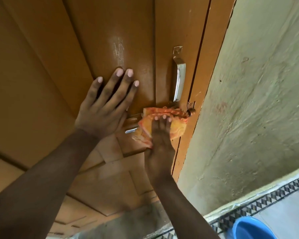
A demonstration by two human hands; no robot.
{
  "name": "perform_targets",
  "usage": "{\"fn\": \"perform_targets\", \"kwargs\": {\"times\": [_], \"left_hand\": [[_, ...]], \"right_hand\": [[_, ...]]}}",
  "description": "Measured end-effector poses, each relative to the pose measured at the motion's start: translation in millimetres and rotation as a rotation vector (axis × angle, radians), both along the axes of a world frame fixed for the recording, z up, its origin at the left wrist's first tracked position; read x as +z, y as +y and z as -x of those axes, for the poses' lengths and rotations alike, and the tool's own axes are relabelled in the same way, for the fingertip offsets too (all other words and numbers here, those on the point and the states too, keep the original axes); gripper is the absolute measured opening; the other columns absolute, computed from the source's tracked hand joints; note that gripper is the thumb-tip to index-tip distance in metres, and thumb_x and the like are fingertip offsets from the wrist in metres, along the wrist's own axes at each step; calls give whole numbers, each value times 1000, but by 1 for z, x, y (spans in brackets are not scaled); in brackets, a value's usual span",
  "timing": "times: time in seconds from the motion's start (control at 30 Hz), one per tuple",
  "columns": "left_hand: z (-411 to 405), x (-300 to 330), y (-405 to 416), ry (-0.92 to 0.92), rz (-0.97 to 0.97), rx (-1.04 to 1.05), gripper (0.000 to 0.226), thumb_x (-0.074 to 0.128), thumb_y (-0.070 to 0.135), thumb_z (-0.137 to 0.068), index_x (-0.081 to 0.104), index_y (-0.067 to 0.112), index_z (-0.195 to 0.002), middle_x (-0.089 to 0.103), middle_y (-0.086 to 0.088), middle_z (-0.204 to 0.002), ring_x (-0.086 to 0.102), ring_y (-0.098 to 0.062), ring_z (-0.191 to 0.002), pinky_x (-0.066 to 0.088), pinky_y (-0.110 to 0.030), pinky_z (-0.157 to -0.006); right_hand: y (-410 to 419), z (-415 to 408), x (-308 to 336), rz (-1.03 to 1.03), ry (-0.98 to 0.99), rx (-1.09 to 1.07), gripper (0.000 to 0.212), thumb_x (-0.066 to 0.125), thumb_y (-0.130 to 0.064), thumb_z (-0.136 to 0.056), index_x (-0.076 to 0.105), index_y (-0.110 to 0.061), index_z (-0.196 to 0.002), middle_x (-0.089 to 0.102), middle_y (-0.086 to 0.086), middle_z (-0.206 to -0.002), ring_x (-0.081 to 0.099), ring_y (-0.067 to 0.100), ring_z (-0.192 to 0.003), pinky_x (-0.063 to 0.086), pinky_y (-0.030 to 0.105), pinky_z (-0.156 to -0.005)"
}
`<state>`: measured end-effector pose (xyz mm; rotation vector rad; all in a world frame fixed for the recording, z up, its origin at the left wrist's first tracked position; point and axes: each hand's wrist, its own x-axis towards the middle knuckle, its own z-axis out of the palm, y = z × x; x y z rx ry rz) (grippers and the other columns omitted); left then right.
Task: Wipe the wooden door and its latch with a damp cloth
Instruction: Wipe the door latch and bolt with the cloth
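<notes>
While the flat, open left hand (104,107) is braced on the brown wooden door (41,66), the orange-yellow patterned cloth (162,125) is pressed by the right hand (160,145) w/ extended fingers onto the horizontal silver metal latch bolt (131,130); bolt axis runs left-right, the uncovered end lying toward the left hand.

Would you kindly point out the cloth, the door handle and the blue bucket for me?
cloth (177,127): head view, on the yellow fold right of the fingers.
door handle (179,78): head view, on the middle of the metal bar.
blue bucket (248,228): head view, on its inner wall.
</notes>
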<state>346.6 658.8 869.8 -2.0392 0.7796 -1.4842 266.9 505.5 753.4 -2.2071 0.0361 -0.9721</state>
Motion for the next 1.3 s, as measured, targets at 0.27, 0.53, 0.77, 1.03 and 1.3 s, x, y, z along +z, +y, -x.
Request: {"fn": "perform_targets", "kwargs": {"times": [0.27,0.53,0.77,1.03,1.3], "left_hand": [[-2,-2,1,-13,-13,-4,64,40,35,-105,29,9,-163,32,-16,-166,33,-34,-152,30,-52,-117],[2,4,3,97,-26,-4,85,39,64,-100,28,9,-163,29,-17,-167,27,-34,-154,26,-52,-119],[10,10,11,292,-150,65,124,25,94,-83,8,2,-165,1,-29,-169,5,-44,-157,-2,-57,-124],[12,-13,14,278,-214,-102,64,57,59,-96,54,17,-145,49,-17,-151,42,-35,-136,29,-51,-107],[37,-56,-6,539,97,-252,36,83,-1,-77,73,3,-112,70,-17,-109,54,-31,-97,46,-40,-71]], "right_hand": [[-29,-1,0,-24,47,-106,69,65,7,-88,43,-4,-151,43,14,-158,37,38,-148,52,48,-105],[-32,3,-11,194,53,33,63,47,-18,-95,33,-9,-156,33,10,-165,19,30,-156,55,57,-99],[-34,2,2,52,43,-11,54,50,-16,-100,41,-8,-153,42,8,-160,33,30,-151,47,45,-111],[-29,12,17,-53,78,20,63,58,3,-92,44,-10,-152,42,7,-159,31,32,-152,33,42,-115],[-65,9,11,493,58,-4,70,67,-10,-84,45,-5,-150,43,16,-158,29,37,-151,34,50,-118]]}}
